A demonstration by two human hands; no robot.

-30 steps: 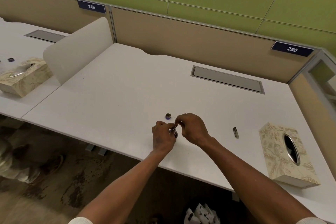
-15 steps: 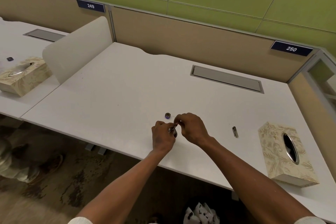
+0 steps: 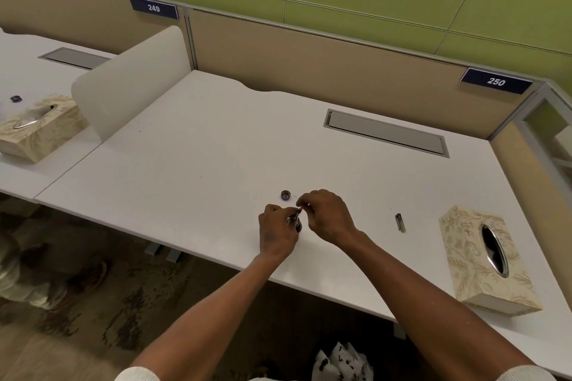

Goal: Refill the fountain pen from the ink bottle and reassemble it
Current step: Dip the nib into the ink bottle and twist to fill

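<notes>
Head view: both hands point(image 3: 305, 219) pinch the pen point(image 3: 294, 216), tilted, tip down-left into ink bottle point(image 3: 297, 226).

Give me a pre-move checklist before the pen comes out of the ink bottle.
1. Ink bottle steadied by left hand: ok.
2. Right hand pinching the pen section at its top: ok.
3. Bottle cap off, lying apart behind the hands: ok.
4. Pen part lying within reach to the right: ok.
5. Ink drawn up: cannot tell.
6. Tissue box at hand for drips: ok.
</notes>
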